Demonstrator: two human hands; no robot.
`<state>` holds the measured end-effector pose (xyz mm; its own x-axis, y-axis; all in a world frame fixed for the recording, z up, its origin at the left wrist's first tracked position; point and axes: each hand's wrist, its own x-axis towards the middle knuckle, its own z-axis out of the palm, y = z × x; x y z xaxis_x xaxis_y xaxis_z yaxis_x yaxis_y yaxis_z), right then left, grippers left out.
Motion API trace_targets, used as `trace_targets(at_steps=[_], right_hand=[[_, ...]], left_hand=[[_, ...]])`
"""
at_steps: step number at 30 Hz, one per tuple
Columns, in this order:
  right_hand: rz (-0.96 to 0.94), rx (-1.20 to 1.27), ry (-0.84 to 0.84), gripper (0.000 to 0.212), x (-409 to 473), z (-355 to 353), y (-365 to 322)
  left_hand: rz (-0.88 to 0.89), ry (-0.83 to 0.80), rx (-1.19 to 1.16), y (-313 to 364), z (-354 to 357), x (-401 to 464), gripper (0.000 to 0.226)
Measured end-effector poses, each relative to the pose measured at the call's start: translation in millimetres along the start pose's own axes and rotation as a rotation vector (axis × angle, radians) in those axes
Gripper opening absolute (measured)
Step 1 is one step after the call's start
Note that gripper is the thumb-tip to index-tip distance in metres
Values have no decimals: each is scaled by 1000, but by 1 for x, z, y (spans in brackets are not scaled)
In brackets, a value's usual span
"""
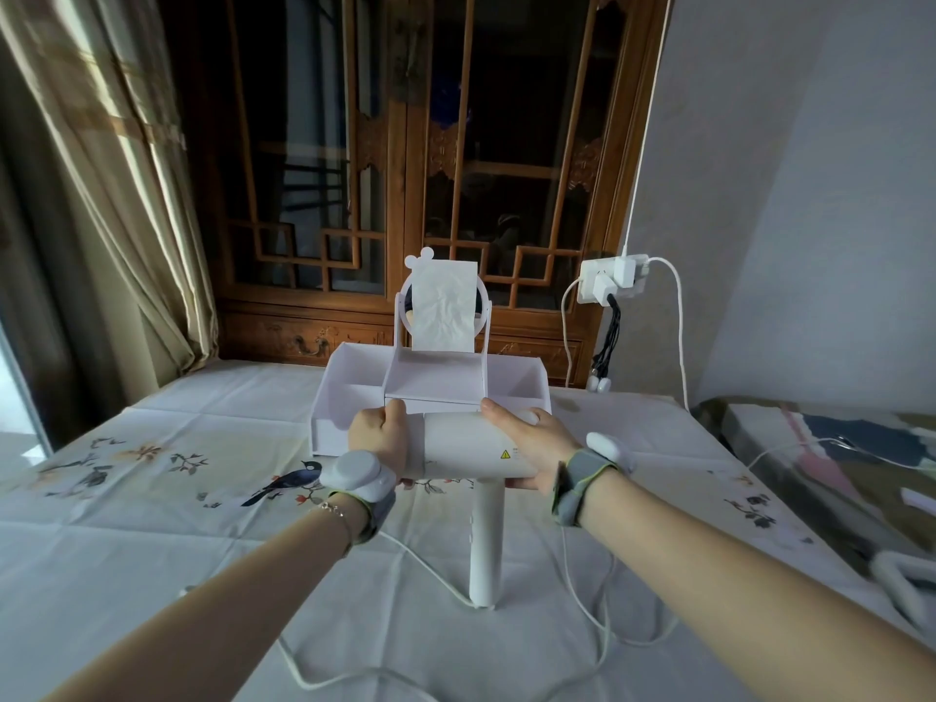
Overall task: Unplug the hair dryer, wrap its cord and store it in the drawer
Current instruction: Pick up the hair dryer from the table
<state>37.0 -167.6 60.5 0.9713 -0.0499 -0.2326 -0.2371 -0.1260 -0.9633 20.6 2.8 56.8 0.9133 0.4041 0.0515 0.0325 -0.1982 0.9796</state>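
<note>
Head view: both hands hold the dryer by its barrel just in front of the organiser, near the far edge of the bench. The left hand is clenched round the barrel's left end; the right hand grasps the right end from above. The handle hangs down towards the cloth.

The cord trails loose from the handle's foot across the near bench — unwrapped. Whether it runs to the wall socket I cannot tell.

The dryer looks rigid, smooth, probably light; the handle gives the surest grip. The cord is limp and should coil easily.

A yellow warning triangle sits on the barrel — the print beside it is too small to read.
</note>
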Motion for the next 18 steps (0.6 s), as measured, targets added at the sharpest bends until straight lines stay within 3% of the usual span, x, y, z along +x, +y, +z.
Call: trace_targets(at_steps=[4, 8, 14, 18], right_hand=[[-5, 3, -2, 77, 2, 0, 1], [-18, 24, 5, 90, 1, 1, 3], [-66, 37, 39, 64, 0, -5, 7], [-127, -4, 63, 51, 0, 3, 7]], left_hand=[[-54, -29, -3, 2, -1, 3, 42], [-142, -63, 26, 1, 4, 12, 41], [-161, -86, 51, 9, 7, 13, 39], [-283, -156, 13, 9, -1, 11, 28]])
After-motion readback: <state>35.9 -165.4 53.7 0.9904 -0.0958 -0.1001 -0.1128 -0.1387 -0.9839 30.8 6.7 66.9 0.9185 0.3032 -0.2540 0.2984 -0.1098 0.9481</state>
